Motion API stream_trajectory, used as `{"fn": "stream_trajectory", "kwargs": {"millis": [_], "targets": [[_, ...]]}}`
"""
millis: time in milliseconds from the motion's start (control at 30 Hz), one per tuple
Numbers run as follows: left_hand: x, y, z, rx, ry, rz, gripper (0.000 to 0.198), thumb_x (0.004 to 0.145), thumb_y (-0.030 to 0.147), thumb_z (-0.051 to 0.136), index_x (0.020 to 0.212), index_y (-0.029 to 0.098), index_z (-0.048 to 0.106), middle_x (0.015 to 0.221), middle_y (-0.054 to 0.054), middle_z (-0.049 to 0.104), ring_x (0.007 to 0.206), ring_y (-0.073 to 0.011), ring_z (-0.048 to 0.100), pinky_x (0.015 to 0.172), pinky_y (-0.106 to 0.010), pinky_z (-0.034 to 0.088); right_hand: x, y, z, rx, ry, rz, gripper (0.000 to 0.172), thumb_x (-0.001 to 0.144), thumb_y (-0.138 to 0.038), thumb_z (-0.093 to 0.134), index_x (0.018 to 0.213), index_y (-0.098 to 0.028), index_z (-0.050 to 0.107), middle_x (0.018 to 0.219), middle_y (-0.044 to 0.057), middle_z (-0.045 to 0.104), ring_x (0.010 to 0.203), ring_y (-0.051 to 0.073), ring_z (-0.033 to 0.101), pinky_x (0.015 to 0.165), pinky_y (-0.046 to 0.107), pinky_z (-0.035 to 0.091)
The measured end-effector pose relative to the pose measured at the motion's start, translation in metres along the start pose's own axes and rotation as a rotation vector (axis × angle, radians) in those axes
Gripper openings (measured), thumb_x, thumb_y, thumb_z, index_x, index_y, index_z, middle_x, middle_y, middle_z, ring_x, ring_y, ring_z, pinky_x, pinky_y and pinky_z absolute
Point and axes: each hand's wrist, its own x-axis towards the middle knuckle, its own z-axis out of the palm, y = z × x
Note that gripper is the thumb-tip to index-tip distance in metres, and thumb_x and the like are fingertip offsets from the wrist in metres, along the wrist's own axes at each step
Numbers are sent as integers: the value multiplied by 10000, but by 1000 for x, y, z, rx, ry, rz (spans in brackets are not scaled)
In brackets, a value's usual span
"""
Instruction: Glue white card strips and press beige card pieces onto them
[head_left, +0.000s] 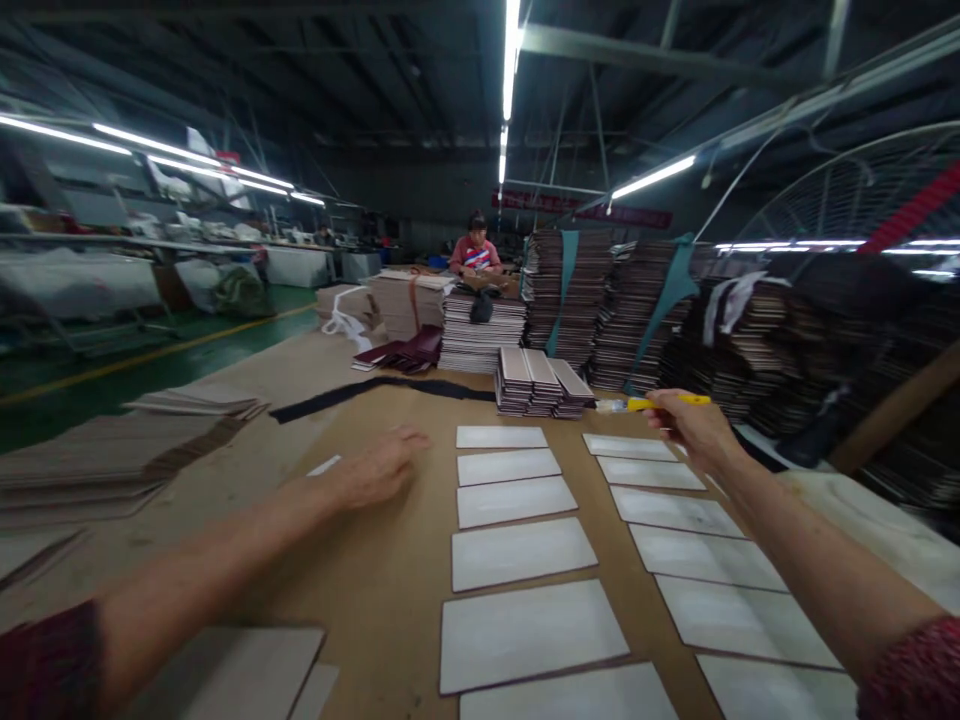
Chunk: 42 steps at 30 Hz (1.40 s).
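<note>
Head view: we take the left column of white panels (516, 520) as our mark, a row of pale rectangles laid flat on a brown sheet (390, 580) and running away from us. Just left of its far end we see the left hand (379, 468), palm down over bare brown sheet, fingers stretched out and lying close together, gripping nothing; we cannot tell whether it presses on the sheet or floats just above it. A small white slip (324, 465) lies a little further left of the column than the hand does. To the right of the column, past a strip of bare sheet, runs a second column of white panels (679, 512), and over its far end we find the right hand (694, 425). Its fingers are clamped around a yellow-handled tool (671, 402), held roughly level, with its pale tip pointing back toward our column's far end. Beyond that far end stands a low stack of grey boards (536, 382), and a dark strip (375, 395) lies across the table behind the column's top and to its left. Further back rise tall stacks of boards (570, 300), and a seated person (475, 255) works well beyond the column. Far to the left of the column lies a flat pile of boards (112, 450).
</note>
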Motion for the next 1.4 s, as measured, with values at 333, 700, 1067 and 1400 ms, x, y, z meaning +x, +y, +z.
{"fn": "stream_trajectory", "kwargs": {"millis": [333, 700, 1067, 1400], "targets": [[134, 122, 54, -30, -145, 278, 455, 784, -24, 489, 1164, 168, 650, 1220, -94, 666, 1178, -244, 561, 1040, -368, 454, 25, 48, -16, -39, -5, 106, 242, 977, -351, 629, 1095, -140, 634, 965, 34, 656, 735, 131, 636, 632, 278, 560], [210, 173, 99, 46, -258, 249, 543, 807, 74, 517, 1328, 224, 550, 1280, -117, 595, 1172, -342, 508, 937, -546, 489, 43, 64, -4, -53, -76, 140, 289, 976, -372, 625, 1160, -150, 627, 1083, 66, 658, 871, 177, 660, 750, 357, 579], [218, 172, 106, 92, -254, 249, 466, 832, 119, 496, 1264, 265, 595, 1290, -93, 574, 1187, -311, 485, 964, -514, 474, 50, 74, 0, -103, -87, 173, 292, 982, -374, 616, 1170, -150, 622, 1073, 64, 658, 852, 171, 660, 729, 344, 581], [217, 171, 107, 103, -265, 236, 473, 832, 119, 504, 1277, 259, 578, 1341, -88, 559, 1213, -317, 472, 962, -547, 478, 73, 81, -32, -342, -41, 145, 308, 979, -378, 620, 1188, -151, 618, 1101, 72, 656, 877, 180, 663, 745, 356, 584]]}}
